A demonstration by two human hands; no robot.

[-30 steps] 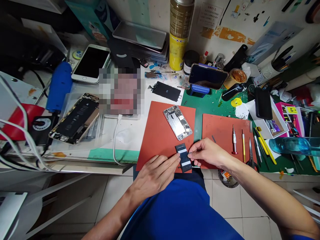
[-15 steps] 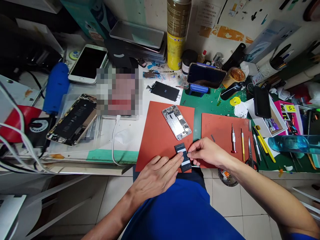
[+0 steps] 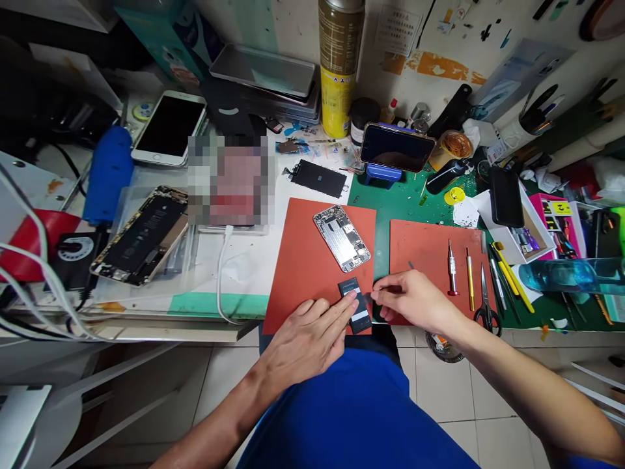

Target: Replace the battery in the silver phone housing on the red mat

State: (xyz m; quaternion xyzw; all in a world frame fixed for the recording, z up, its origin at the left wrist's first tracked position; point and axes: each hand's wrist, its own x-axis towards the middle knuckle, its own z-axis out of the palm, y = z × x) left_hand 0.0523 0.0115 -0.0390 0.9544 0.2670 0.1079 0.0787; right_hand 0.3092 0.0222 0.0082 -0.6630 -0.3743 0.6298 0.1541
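A tall can (image 3: 340, 78) stands near a phone (image 3: 398, 147) propped on a blue stand (image 3: 383, 173).

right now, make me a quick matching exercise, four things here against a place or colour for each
1. black slab with pale strips
2. silver phone frame
3. scissors
4. tall can

A. brown above, yellow below
B. on the left red mat, apart from both hands
C. partly under the left hand
D. black-handled

Pairs: 1-C, 2-B, 3-D, 4-A
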